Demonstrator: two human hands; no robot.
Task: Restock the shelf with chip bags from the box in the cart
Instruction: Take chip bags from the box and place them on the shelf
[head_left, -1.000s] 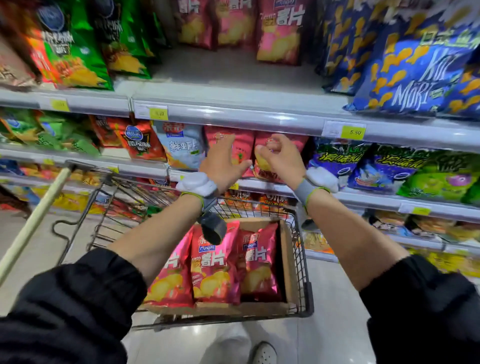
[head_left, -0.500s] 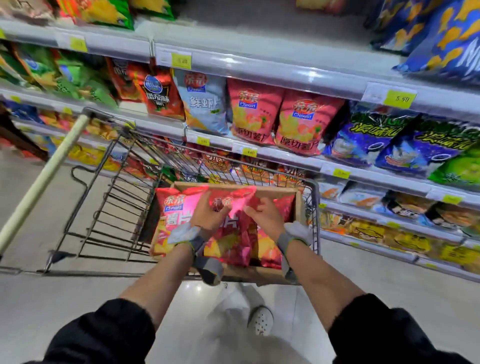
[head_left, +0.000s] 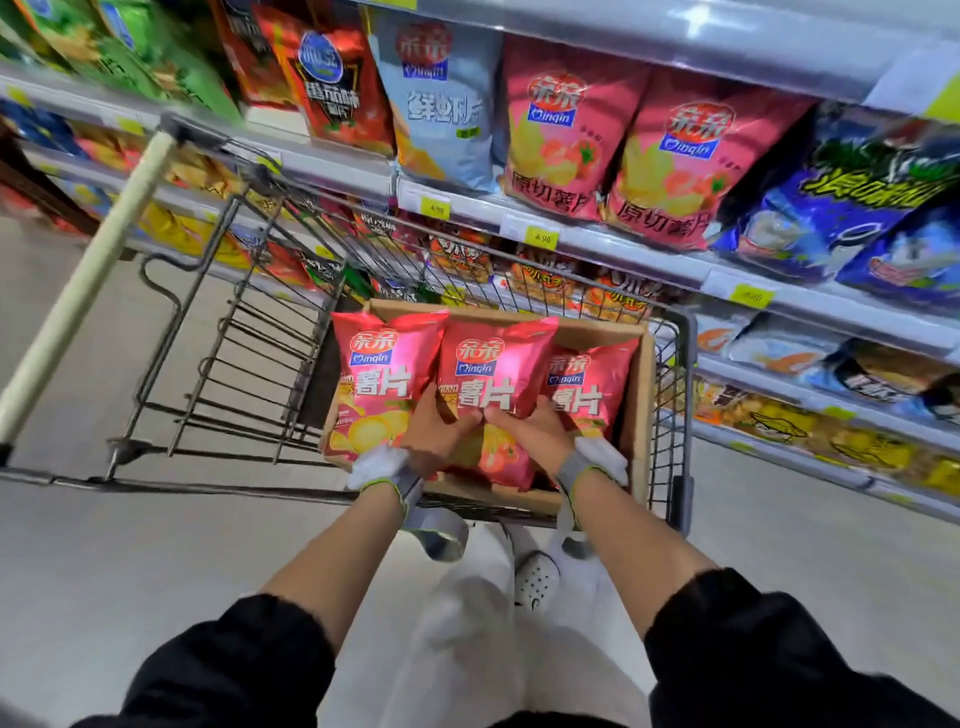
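1. Down in the box (head_left: 638, 410), at its middle, both hands have hold of the middle bag (head_left: 496, 371): the left hand (head_left: 435, 434) has its grip curled over the bag's lower left part, and the right hand (head_left: 532, 434) has its grip pinching the lower right part, thumbs near each other on the front.
2. That middle bag stands upright, its top edge near the box's far wall, overlapping its neighbours.
3. Beside it, a left bag (head_left: 382, 384) leans against the box's left wall, and a right bag (head_left: 589, 387) sits partly hidden toward the right wall.
4. My judgement is that the bag is light, air-filled and soft, with a glossy film that may slip; its contents are brittle, so squeezing the middle risks crushing them.
5. Better hold would be at the side seams or the crimped top, with only gentle pressure.
6. Outward, the box rests in the near right corner of the cart (head_left: 680, 415), whose handle (head_left: 88, 291) runs along the left.
7. Beyond the cart's far edge, the shelf (head_left: 649, 254) carries two shelf bags (head_left: 618, 150) in pink of a similar brand, standing at its front edge above yellow price tags (head_left: 540, 238).
8. Whether any gap lies behind them I cannot tell.
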